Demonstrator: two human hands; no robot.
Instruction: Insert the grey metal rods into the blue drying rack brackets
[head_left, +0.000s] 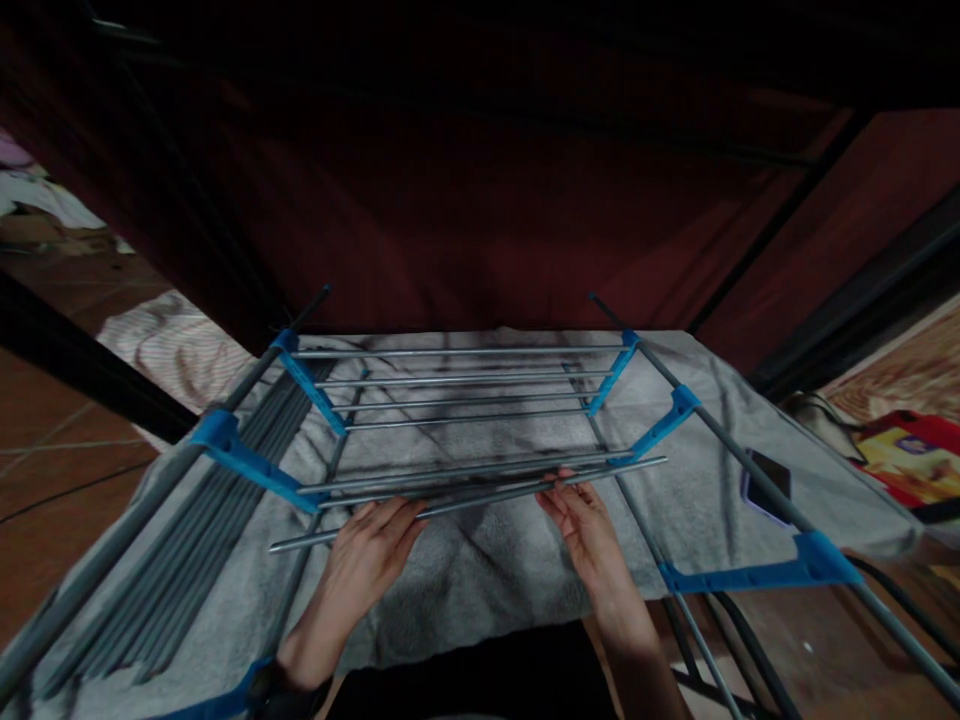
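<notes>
1. The left hand [375, 545] grips a loose gray rod [487, 499] narrowly, fingers over the top and thumb at the near side.
2. The right hand [577, 515] pinches the same rod between thumb and fingers; the two hands stand well apart, with a span of rod between them.
3. The rod lies in front of the rack [465, 352], tilted, its right end farther off than its left. Both ends jut past the hands. Close behind it run crossbars of the rack; whether it touches them cannot be told.
4. In view, the rod's ends fall between the two long outer side poles [735, 440], with a gap at either end.
5. Blue brackets [656, 428] edge the rack on both sides, narrowing the space toward the middle.
6. On the left, a bundle of rods [225, 500] fills the strip beside the side pole.
7. On the right, a phone [769, 487] lies on gray cloth [480, 590], the pole crossing in front of it.
8. The cloth's far edge meets a dark red panel [480, 220]; its near edge ends just before the person's dark clothing [480, 680].
</notes>
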